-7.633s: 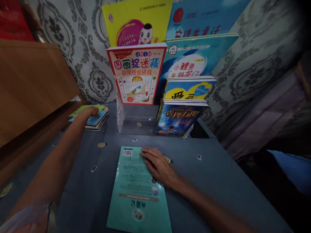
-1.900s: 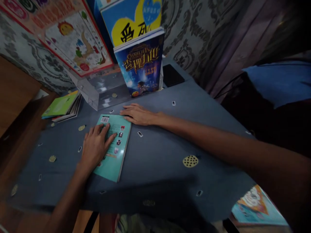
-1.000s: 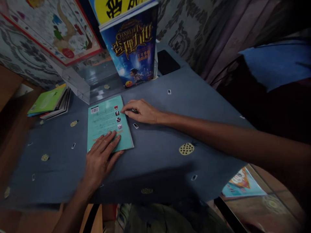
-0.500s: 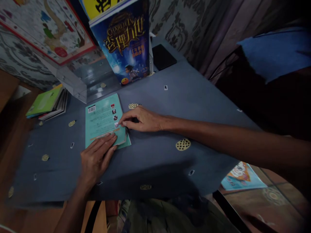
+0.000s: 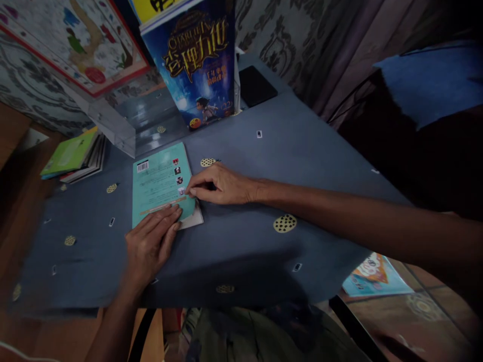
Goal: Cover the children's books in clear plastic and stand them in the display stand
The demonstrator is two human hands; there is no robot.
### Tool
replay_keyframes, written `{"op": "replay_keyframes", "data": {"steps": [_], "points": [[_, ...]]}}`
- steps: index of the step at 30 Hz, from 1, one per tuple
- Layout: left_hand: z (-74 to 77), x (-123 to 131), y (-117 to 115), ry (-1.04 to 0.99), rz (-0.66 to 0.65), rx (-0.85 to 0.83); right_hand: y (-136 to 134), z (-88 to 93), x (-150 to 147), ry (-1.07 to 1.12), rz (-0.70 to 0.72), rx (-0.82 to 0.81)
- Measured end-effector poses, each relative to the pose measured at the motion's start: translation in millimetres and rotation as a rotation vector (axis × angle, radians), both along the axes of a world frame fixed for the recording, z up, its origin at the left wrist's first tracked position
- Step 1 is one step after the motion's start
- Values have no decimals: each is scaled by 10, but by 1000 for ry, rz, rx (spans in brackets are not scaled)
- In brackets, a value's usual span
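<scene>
- Teal book (image 5: 160, 173): pale page (image 5: 194, 217) now replaces teal under raised near-right corner — likely fewer leaves lifted.
- Right hand (image 5: 222, 186) pinches right edge; left hand (image 5: 151, 241) lies flat, thumb apart.

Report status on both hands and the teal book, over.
Left hand flat across lower edge of teal book. Right hand pinching cover at right edge; its lower corner curled up, pale page showing. Nothing besides hands on top.
</scene>
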State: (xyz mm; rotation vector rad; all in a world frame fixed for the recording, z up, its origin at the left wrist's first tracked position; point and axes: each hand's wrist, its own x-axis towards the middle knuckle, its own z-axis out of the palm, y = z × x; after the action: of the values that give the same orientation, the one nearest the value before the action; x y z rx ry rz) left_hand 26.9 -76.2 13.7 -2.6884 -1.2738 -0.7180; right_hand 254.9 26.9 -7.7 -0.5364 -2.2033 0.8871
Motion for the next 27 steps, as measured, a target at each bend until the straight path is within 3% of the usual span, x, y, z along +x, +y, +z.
{"op": "replay_keyframes", "data": {"steps": [7,12,18,23,27], "points": [[-51,1,-28,43,18,41,-89,-25,-59,-89,-67,316],[-44,-89,-34,9,29,-44,-311,-6,-51,-179,-95,475],[-210,-399,-63,46,419,-87,-627,-30,-57,-315,-177,473],[-267,-459,-210,77,427,-178,-843,-24,-121,-394,-264,445],[-273,-413,-457,118,416,-190,-1086,-23,-51,-408,-256,478]]}}
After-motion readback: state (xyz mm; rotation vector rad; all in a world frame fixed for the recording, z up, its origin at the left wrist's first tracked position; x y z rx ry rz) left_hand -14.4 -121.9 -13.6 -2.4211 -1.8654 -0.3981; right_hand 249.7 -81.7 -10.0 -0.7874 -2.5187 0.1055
